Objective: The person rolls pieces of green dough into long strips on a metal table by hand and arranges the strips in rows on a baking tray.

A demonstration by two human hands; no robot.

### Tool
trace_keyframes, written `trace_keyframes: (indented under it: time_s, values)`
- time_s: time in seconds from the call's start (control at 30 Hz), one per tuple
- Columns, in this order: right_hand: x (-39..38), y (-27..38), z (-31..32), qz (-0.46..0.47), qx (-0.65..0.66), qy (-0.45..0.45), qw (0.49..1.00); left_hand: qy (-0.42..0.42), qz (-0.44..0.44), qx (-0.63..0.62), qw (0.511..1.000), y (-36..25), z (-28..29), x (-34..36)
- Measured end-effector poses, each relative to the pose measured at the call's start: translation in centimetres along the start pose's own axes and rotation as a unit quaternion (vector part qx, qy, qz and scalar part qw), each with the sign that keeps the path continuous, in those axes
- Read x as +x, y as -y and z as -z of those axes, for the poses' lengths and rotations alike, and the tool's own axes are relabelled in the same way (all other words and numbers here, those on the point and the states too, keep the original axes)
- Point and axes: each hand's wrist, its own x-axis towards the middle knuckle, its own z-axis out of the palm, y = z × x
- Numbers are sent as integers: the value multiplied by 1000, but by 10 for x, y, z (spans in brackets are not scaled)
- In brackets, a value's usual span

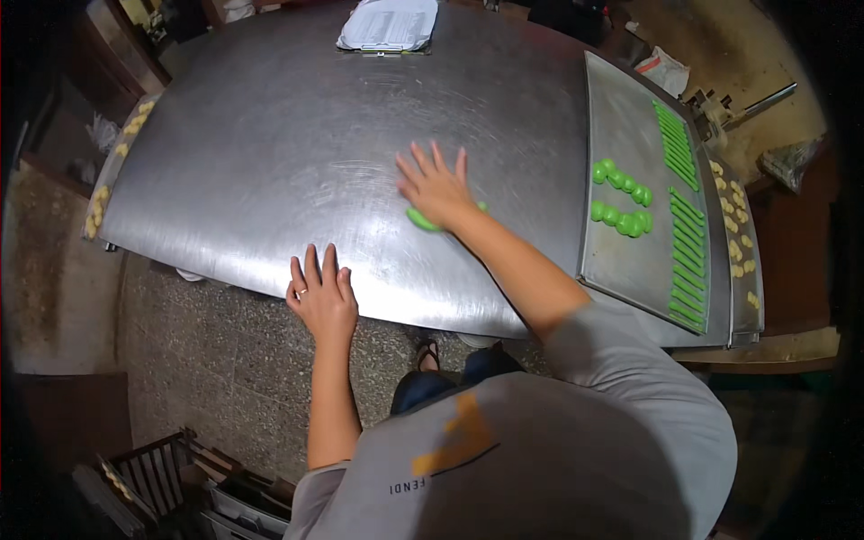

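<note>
My right hand (438,189) lies spread over a piece of bright green dough (421,219) on the metal table (270,153). The dough pokes out on both sides of the palm, and its middle is hidden. Close to the table's front edge, my left hand (324,292) rests palm down with its fingers extended and holds nothing; a ring is on one finger. To the right, a metal tray (621,117) carries two rows of round green dough balls (621,219) and, along its far right side, two groups of thin green dough sticks (688,247).
A clipboard with papers (389,25) lies at the table's far edge. Pale yellow dough pieces sit on a narrow tray at the far right (754,270) and another at the far left (114,171). Black crates (243,504) stand on the floor at lower left.
</note>
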Motion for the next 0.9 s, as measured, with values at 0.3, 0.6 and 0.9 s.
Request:
trace_keyframes:
  time_s: [0.3, 0.6, 0.9]
  values:
    - [-64, 27, -4, 2, 40, 26, 999, 78, 11, -30, 996, -23, 14, 2]
    - [-91, -41, 23, -32, 259, -30, 965, 165, -186, -251, 935, -78, -2, 57]
    - [-156, -65, 52, -24, 358, -30, 933, 115, -194, -266, 937, -50, 12, 5]
